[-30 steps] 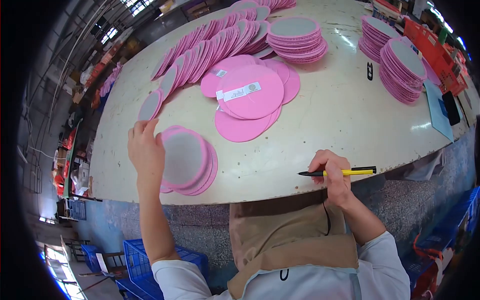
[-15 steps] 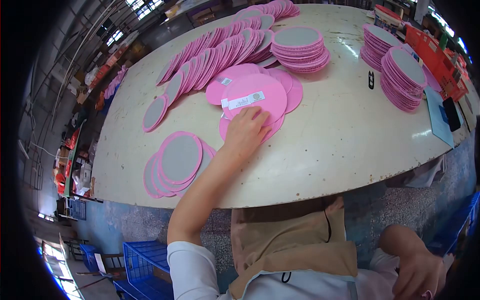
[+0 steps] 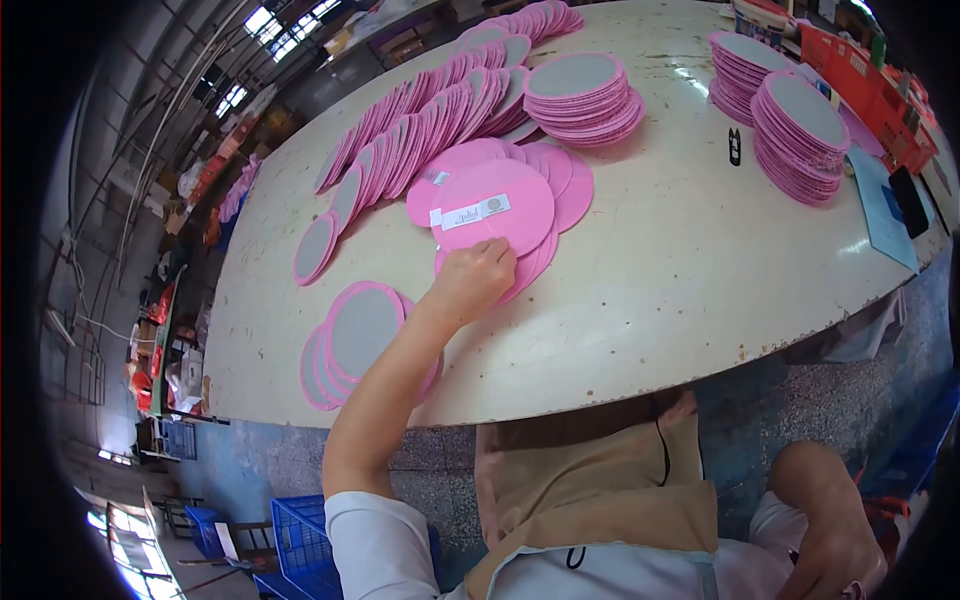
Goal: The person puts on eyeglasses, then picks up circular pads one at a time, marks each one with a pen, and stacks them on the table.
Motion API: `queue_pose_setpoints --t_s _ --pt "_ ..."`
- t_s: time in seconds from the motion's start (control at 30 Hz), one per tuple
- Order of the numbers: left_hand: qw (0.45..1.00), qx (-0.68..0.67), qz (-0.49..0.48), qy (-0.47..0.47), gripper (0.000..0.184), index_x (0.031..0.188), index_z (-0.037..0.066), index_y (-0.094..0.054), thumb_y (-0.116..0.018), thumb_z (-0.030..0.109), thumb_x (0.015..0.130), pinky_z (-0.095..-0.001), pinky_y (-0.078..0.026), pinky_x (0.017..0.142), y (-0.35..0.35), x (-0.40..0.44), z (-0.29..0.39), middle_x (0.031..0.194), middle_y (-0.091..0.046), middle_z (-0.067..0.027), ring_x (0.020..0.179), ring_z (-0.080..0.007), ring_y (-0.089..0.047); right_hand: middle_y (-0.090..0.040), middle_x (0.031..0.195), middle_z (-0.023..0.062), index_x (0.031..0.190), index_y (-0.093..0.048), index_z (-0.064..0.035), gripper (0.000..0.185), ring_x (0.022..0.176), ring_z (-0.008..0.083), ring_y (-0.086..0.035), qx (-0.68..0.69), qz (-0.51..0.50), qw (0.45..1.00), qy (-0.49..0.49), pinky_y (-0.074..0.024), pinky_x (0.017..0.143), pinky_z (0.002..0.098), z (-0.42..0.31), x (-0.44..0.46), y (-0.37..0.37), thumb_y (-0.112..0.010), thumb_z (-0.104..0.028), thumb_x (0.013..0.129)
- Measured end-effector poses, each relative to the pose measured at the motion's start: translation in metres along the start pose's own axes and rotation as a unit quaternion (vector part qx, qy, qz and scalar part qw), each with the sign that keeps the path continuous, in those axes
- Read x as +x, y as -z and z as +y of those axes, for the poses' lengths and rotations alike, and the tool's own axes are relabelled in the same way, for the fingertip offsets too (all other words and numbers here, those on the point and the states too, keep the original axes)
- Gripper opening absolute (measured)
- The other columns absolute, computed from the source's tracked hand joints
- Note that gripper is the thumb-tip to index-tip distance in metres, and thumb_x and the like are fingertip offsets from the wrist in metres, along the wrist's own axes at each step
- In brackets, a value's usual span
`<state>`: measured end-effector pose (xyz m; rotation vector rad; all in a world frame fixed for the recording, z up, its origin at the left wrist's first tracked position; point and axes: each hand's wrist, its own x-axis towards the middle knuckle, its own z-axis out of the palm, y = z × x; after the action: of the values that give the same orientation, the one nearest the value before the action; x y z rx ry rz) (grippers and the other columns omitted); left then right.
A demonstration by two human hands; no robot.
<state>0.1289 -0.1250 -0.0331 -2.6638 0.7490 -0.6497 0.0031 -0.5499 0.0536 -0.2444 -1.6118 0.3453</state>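
My left hand (image 3: 474, 278) is at the near edge of a pile of pink round pads, its fingers curled down and pinching the rim of the top pink pad (image 3: 520, 215). A white printed label (image 3: 470, 213) lies across that pad. More pink pads (image 3: 572, 195) are fanned out beneath it. My right hand (image 3: 835, 550) is low at my right side, well away from the table; its fingers are bent and partly cut off by the frame's edge, so what they hold is hidden. Left of my forearm lies a small fan of grey-faced pads with pink rims (image 3: 365, 335).
Long overlapping rows of pads (image 3: 430, 130) and a stack (image 3: 575, 90) stand farther back. At right are two more stacks (image 3: 800, 125), black thread snips (image 3: 734, 147), a red basket (image 3: 850, 85) and a phone (image 3: 908, 202). A blue crate (image 3: 300, 540) stands on the floor.
My left hand has drawn back slightly toward me, its fingers curling from flat on the pad to its near rim. The camera view has shifted a little; my right hand stays low.
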Motion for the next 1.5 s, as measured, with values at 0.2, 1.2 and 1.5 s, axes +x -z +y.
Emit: queue_pose_setpoints --t_s 0.2,1.2,1.5 --pt "0.982 -0.02 0.188 0.024 0.023 0.099 0.001 -0.065 -0.065 0.007 0.077 -0.0275 -0.054 0.063 0.014 -0.011 -0.008 0.104 -0.069 -0.0076 0.082 -0.0199 -0.069 -0.047 0.142 0.0113 0.139 -0.049 -0.0142 0.054 0.117 0.0304 -0.053 -0.056 -0.023 0.998 0.005 -0.0472 0.094 0.0298 0.013 0.008 0.021 -0.05 -0.041 0.092" --pt "0.924 -0.206 0.311 0.086 0.027 0.106 -0.002 -0.067 -0.064 -0.003 0.079 -0.0323 -0.054 0.078 0.086 -0.023 0.001 0.103 -0.069 -0.0097 0.084 -0.0227 -0.065 -0.054 0.065 0.0083 0.081 -0.058 -0.0017 0.051 0.049 0.0147 -0.044 -0.218 0.58 0.76 -0.196 -0.0328 0.048 0.0235 0.113 -0.014 0.056 -0.031 -0.043 0.098" --pt "0.778 -0.553 -0.084 0.287 0.015 0.094 -0.003 -0.073 -0.063 -0.002 0.083 -0.0259 -0.05 0.064 0.124 -0.006 0.045 0.081 -0.07 -0.008 0.068 -0.0121 -0.058 -0.059 0.072 0.007 0.083 -0.07 0.003 0.053 0.052 0.0107 -0.046 -0.189 0.481 0.775 -0.362 -0.0389 0.052 0.0223 0.109 -0.013 0.058 -0.043 -0.039 0.098"
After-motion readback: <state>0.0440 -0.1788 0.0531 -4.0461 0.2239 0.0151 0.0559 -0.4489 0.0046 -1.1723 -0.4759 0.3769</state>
